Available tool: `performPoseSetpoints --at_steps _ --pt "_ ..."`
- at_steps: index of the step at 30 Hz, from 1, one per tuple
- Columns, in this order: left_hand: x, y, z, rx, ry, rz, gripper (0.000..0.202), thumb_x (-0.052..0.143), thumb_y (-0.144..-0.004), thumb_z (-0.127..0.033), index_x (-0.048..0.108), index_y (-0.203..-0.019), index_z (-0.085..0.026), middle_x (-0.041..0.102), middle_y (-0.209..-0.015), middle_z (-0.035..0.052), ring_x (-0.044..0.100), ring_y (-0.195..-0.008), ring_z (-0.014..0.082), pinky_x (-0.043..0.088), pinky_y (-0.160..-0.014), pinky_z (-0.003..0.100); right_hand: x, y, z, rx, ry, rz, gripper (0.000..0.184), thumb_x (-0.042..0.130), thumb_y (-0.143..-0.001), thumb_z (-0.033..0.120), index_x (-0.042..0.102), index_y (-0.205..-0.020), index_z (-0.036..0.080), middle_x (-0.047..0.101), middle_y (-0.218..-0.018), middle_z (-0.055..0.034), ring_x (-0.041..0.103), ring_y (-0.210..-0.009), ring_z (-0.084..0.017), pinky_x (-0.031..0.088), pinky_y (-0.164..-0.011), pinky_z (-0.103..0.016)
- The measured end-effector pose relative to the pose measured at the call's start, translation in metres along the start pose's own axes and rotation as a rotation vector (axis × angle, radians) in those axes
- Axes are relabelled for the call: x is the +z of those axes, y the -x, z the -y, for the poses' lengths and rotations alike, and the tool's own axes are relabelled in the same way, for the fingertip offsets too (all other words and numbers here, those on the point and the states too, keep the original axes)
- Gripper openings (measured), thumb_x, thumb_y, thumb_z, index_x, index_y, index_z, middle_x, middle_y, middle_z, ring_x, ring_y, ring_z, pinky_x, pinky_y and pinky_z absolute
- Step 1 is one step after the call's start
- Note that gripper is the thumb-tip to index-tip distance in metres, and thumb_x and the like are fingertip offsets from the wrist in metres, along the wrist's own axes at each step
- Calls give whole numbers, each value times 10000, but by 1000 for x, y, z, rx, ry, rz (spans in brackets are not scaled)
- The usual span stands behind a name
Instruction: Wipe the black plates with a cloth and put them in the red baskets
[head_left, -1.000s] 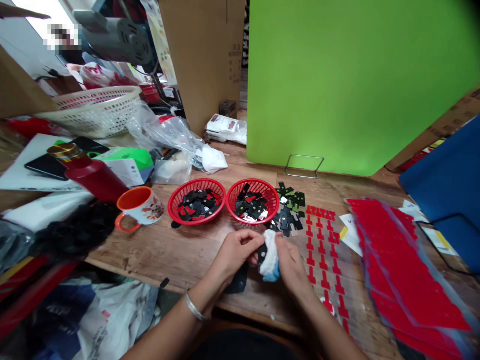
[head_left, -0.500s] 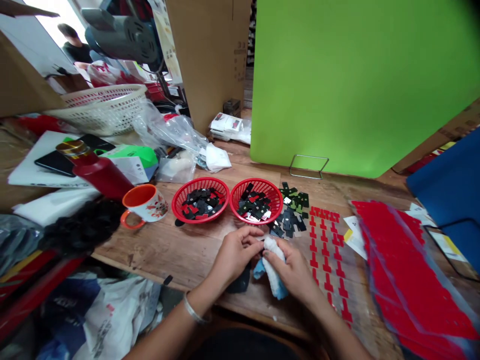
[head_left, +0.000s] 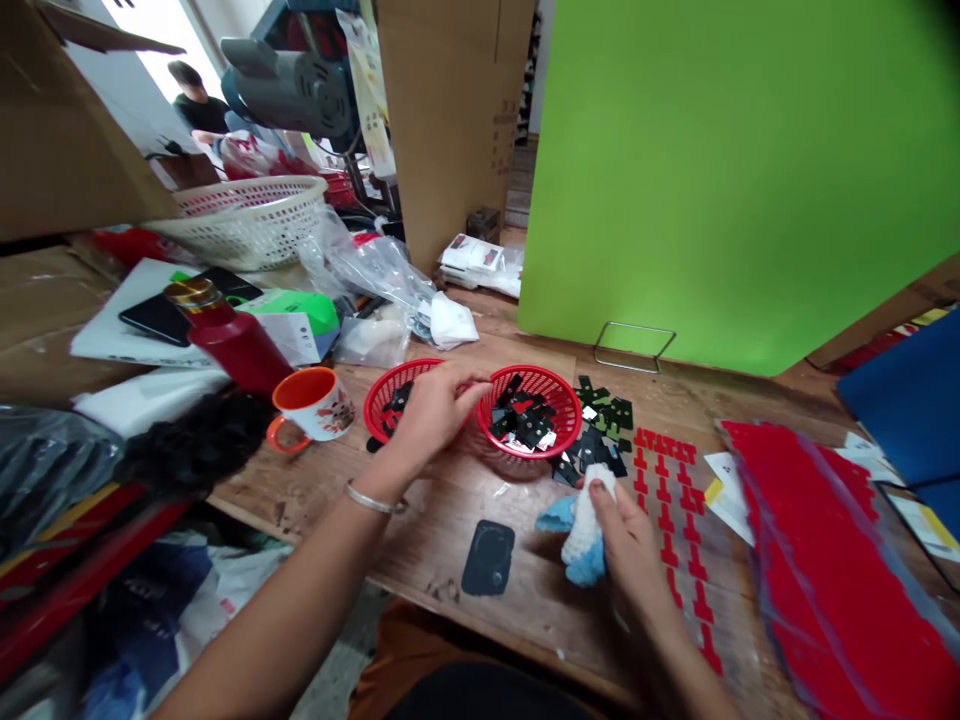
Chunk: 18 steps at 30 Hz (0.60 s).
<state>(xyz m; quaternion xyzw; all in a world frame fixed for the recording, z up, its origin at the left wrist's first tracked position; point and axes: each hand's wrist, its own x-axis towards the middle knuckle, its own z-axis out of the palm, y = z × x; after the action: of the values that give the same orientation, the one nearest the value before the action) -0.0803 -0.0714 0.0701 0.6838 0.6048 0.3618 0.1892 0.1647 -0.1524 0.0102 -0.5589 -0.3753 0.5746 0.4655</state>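
Observation:
My left hand reaches over the left red basket, fingers pinched together near the gap to the right red basket; what they pinch is hidden. Both baskets hold several small black and red pieces. My right hand is closed on a white and blue cloth resting on the wooden table. A flat black pad lies bare on the table between my arms. Loose black pieces are heaped right of the baskets.
Rows of red T-shaped stickers and stacked red sheets lie to the right. An orange mug, a red bottle and a white basket stand left. A green board rises behind. Another person is far back.
My left hand left the cloth and moved up to the left red basket. The black pad it covered now shows. My right hand kept the cloth and shifted slightly right.

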Motion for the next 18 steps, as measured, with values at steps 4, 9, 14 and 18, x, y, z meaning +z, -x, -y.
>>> performPoseSetpoints --at_steps 4,9,14,18 --pt "-12 -10 52 -79 -427 198 247 547 -747 -156 744 -891 -197 704 -889 86 625 -858 237 438 -813 300 2 1 -4 -18 39 60 420 635 -717 585 603 -840 185 529 -568 31 449 -465 -118 345 -417 -211" --pt "-11 -10 88 -64 -602 303 346 589 -681 -127 726 -991 -197 642 -974 121 594 -900 256 425 -824 311 2 -1 -7 -14 25 107 412 631 -735 564 606 -881 181 540 -579 39 444 -467 -107 346 -425 -205" --pt "-15 -13 88 59 -574 346 262 617 -704 -175 726 -942 -188 625 -1013 118 567 -935 251 413 -855 320 0 -1 -12 -41 29 122 436 612 -765 548 612 -979 168 572 -619 21 460 -486 -116 356 -434 -211" --pt "-14 -14 83 145 -521 410 200 557 -783 -216 734 -872 -185 654 -973 107 568 -925 226 391 -884 319 0 -1 -14 -44 29 154 423 606 -779 538 615 -1003 179 604 -666 8 501 -531 -136 384 -471 -221"
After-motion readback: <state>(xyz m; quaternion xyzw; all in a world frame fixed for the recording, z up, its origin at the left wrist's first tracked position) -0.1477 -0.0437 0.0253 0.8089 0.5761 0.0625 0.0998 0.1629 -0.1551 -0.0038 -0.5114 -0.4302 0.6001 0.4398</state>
